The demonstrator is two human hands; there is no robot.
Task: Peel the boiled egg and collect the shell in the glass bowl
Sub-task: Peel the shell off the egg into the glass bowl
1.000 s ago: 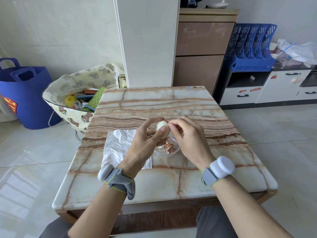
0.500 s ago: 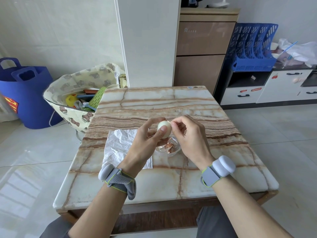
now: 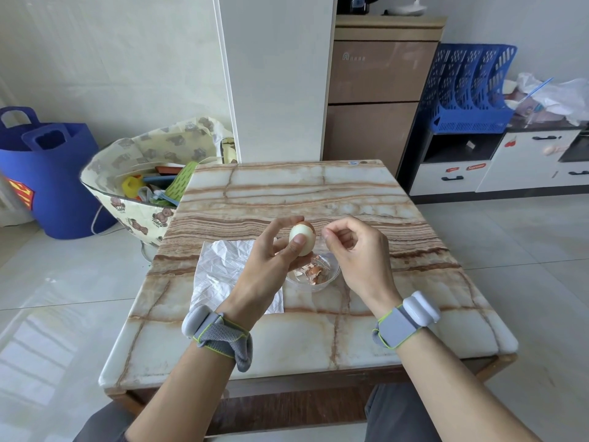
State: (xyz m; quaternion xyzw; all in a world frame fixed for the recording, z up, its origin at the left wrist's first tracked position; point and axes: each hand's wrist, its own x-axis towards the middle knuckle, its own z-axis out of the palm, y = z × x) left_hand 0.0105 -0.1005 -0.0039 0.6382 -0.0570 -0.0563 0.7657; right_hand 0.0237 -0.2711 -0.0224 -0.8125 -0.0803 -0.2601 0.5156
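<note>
— How does the egg (image 3: 302, 239) look?
— Mostly bare and white, with a brown patch left at its top right.
— Its pose?
— Upright, held in the left hand (image 3: 271, 266), thumb on its front, just over the far left rim of the bowl (image 3: 314, 288).
— And the bowl?
— Small, clear glass, upright on the table (image 3: 318, 199). Brown shell bits (image 3: 314, 271) lie heaped inside it.

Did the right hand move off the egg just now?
Yes. The right hand pulled rightward off the egg, judged against the glass bowl, which stayed put.
</note>
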